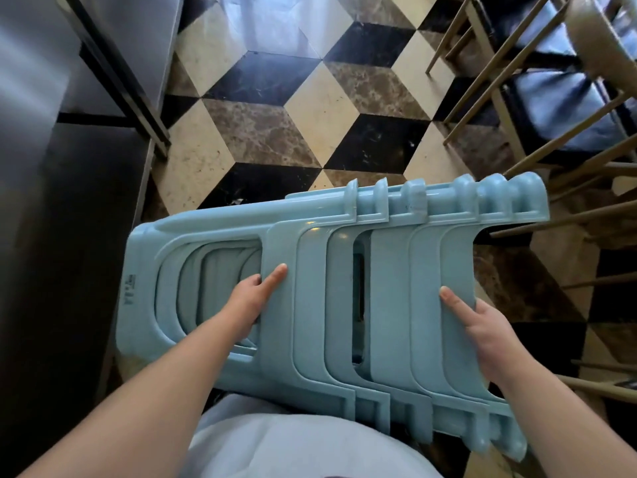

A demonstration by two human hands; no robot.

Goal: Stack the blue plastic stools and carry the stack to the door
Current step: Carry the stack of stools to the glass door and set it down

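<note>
**Stack held sideways, long axis running hand to hand**

1. Load position. I hold the stack of blue stools [344, 288] off the floor, tipped on its side in front of my torso. The seats point past my left hand [253, 294]; the leg ends fan out beyond my right hand [482, 326].

2. Left hand. Its fingers go into the opening in the outermost stool's side panel and the thumb lies on top of the panel edge, so I read this as a clamping grip on the stack.

3. Right hand. The thumb lies flat on the side panel near the leg end. The fingers go under the edge and are hidden, so I take it as a grip but cannot confirm how far they wrap.

4. Governing relation. The long axis runs left to right between my hands, across the direction I face. The stack is wide in that direction: the dark cabinet [69, 236] stands close beyond the left hand and the wooden chairs [551, 98] beyond the right.

5. Judgement. Stacking looks complete; the carry is in hand. The door is not in view
</note>
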